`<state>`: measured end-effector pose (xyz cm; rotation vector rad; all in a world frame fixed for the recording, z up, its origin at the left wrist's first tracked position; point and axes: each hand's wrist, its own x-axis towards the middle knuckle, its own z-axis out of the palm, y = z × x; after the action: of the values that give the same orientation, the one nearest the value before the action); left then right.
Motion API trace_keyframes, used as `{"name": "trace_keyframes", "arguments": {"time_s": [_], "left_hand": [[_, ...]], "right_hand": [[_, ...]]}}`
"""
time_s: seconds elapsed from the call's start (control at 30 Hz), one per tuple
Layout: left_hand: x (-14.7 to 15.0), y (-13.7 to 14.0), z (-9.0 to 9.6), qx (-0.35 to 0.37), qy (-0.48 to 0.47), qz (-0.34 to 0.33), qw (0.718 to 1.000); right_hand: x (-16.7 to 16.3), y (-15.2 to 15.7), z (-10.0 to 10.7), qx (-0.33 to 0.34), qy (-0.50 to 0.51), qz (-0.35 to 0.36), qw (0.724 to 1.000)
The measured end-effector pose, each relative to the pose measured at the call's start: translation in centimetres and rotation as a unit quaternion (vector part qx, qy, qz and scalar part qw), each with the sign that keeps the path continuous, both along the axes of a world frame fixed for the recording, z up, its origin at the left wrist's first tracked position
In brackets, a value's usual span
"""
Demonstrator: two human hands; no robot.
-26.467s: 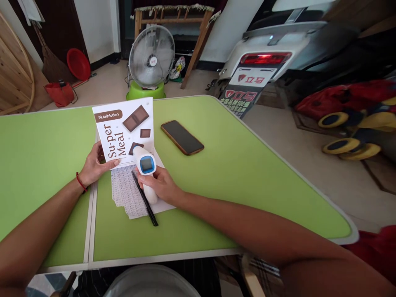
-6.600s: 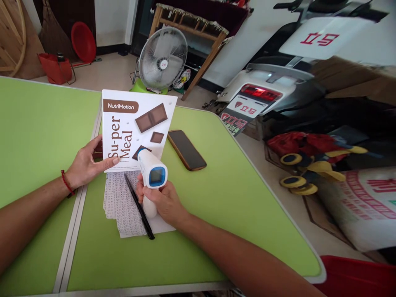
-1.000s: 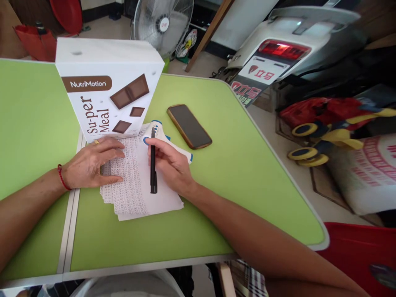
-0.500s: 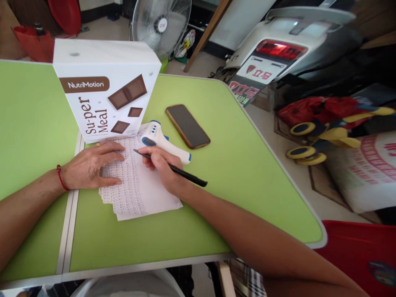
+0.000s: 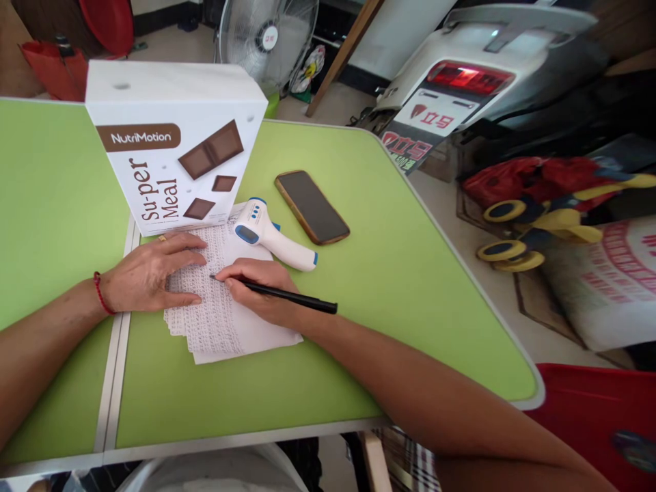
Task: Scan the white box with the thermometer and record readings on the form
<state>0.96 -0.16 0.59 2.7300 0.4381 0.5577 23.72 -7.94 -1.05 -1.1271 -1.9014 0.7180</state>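
Observation:
Sheets of paper (image 5: 246, 331), covered on their left part with dense rows of handwriting, lie stacked unevenly on the green table. My left hand (image 5: 158, 273) rests flat on their left edge, fingers spread and holding nothing. In a writing grip, my right hand (image 5: 261, 290) pinches a black pen (image 5: 292, 295), its tip at the written rows. A white and blue infrared thermometer (image 5: 274, 239) lies over the upper right of the sheets, just above my right hand. Behind my left hand a white NutriMotion box (image 5: 174, 157) stands upright at the papers' top edge.
A smartphone (image 5: 312, 207) in a brown case lies right of the thermometer. The folding green table (image 5: 410, 301) has a metal seam at left. Beyond it stand a fan (image 5: 269, 37), a white scooter (image 5: 461, 75) and a red plastic surface (image 5: 594, 417) at lower right.
My right hand has shifted down and slightly left with the pen, bringing its tip lower on the page. My left hand, the box and the thermometer stay in place.

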Motion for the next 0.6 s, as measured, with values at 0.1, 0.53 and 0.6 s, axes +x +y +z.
{"name": "trace_keyframes", "arguments": {"time_s": [0.1, 0.53, 0.6], "left_hand": [[-0.01, 0.01, -0.02, 0.001, 0.004, -0.002, 1.0], [-0.03, 0.09, -0.04, 0.004, 0.006, -0.007, 1.0], [-0.01, 0.11, -0.02, 0.004, 0.004, -0.009, 1.0]], "right_hand": [[-0.16, -0.01, -0.35, 0.042, -0.004, 0.001, 0.999], [0.02, -0.08, 0.21, -0.018, 0.005, -0.003, 1.0], [-0.02, -0.07, 0.2, -0.03, 0.013, -0.027, 0.999]]}}
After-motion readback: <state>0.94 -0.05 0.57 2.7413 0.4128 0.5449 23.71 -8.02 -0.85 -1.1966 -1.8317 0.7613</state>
